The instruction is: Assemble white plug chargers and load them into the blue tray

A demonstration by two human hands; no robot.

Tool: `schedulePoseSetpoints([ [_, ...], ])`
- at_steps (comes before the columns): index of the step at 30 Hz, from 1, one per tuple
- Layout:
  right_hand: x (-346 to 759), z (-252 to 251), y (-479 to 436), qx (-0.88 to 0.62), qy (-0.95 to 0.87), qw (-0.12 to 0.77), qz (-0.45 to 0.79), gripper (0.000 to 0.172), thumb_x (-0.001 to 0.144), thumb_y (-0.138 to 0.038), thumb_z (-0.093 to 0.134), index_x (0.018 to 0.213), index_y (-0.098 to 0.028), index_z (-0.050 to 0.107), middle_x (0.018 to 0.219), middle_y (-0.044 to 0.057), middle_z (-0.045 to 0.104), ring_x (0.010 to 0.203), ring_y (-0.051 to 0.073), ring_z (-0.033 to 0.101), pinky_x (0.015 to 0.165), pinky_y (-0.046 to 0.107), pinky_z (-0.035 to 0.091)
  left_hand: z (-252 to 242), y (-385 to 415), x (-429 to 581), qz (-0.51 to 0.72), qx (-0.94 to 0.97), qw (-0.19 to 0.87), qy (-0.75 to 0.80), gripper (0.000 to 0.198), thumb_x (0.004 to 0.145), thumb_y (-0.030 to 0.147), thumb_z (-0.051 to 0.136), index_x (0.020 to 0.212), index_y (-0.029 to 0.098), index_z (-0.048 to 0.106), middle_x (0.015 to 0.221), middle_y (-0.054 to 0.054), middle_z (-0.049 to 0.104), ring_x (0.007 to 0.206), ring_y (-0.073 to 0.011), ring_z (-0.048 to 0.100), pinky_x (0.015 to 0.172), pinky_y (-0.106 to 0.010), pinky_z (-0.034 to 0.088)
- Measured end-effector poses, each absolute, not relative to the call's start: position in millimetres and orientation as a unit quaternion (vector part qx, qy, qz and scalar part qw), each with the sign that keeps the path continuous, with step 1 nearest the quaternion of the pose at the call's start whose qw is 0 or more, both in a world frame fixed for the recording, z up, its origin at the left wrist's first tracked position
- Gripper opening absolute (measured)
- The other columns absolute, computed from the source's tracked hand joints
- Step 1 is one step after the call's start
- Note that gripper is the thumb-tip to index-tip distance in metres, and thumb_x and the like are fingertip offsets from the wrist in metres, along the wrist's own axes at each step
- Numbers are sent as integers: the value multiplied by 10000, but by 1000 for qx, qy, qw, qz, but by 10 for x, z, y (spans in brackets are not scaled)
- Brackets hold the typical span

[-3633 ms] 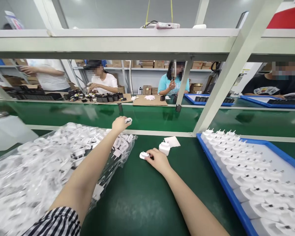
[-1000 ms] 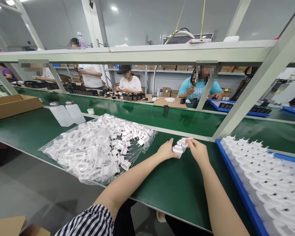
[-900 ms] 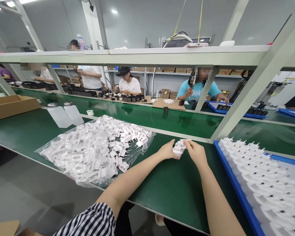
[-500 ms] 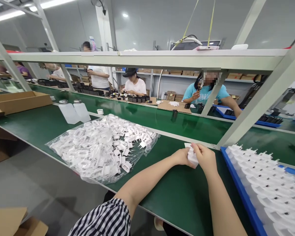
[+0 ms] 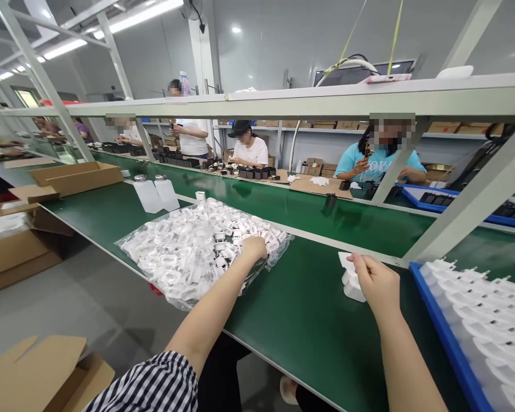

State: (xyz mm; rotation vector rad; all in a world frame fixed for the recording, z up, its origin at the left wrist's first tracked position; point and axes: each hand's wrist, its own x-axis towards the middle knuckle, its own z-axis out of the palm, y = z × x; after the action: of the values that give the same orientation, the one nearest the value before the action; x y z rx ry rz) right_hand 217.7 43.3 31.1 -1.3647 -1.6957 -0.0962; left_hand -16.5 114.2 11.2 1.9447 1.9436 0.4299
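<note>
My left hand (image 5: 254, 249) reaches down into a pile of small white plug housings (image 5: 189, 252) lying on a clear plastic bag (image 5: 133, 240). Its fingertips are lost among the pieces, so their grip is hidden. Off to the right, my right hand (image 5: 377, 280) is closed on a white plastic casing (image 5: 352, 286) with a scalloped, tray-like shape, held just above the green bench (image 5: 300, 309). Thumb and fingers pinch its upper end, and the palm hides part of it.
To the right, a blue tray (image 5: 438, 337) holds rows of white plug housings with pins up. Two white bottles (image 5: 148, 194) stand behind the bag. A slanted metal post (image 5: 476, 183) rises by the tray. Cardboard boxes (image 5: 72, 177) sit left; co-workers (image 5: 246, 146) sit opposite.
My left hand has left the white casing and moved left to the pile of plug housings. My right hand keeps the casing. The view has turned slightly left.
</note>
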Motion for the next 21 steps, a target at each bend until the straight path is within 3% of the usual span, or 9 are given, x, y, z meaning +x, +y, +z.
schedulePoseSetpoints([
  [5, 2073, 226, 457, -515, -748, 416, -54, 425, 765, -410, 274, 525, -195, 551, 531, 10, 582, 517, 127, 533, 451, 212, 351, 227, 969, -108, 101, 623, 130, 765, 242, 527, 220, 571, 751, 130, 553, 848, -123, 570, 812, -267, 514, 633, -311, 399],
  [8, 2022, 197, 475, -497, -766, 403, -57, 387, 772, -384, 284, 576, -198, 562, 576, 5, 591, 530, 119, 536, 460, 207, 370, 450, 854, 50, 183, 641, 112, 737, 262, 582, 300, 533, 798, 152, 544, 877, -90, 563, 825, -227, 512, 645, -272, 394],
  [11, 1977, 160, 499, -504, -770, 387, -61, 290, 755, -356, 328, 849, -205, 557, 647, 6, 588, 500, 116, 520, 458, 219, 396, 530, 824, 291, 292, 710, 276, 579, 268, 594, 377, 527, 747, 157, 539, 749, -27, 574, 711, -143, 532, 556, -194, 386],
  [14, 1969, 79, 558, -510, -780, 355, -72, 363, 742, -300, 330, 1080, -210, 425, 855, 41, 563, 595, 134, 544, 452, 230, 423, 369, 892, 531, 300, 695, 452, 472, 273, 564, 392, 555, 659, 139, 515, 585, 14, 529, 521, -80, 494, 402, -156, 315],
  [17, 1991, -26, 638, -503, -811, 291, -72, 351, 739, -242, 303, 1060, -227, 443, 986, 50, 514, 717, 148, 553, 501, 237, 454, 90, 970, 666, 298, 655, 515, 467, 242, 564, 356, 559, 554, 132, 468, 489, 45, 463, 393, -35, 395, 345, -150, 246],
  [21, 2010, -140, 715, -529, -824, 196, -55, 286, 726, -226, 311, 905, -234, 534, 944, 37, 544, 648, 147, 567, 487, 252, 462, -179, 1007, 688, 300, 603, 583, 453, 233, 582, 317, 547, 489, 130, 443, 432, 60, 419, 353, -16, 337, 347, -146, 247],
])
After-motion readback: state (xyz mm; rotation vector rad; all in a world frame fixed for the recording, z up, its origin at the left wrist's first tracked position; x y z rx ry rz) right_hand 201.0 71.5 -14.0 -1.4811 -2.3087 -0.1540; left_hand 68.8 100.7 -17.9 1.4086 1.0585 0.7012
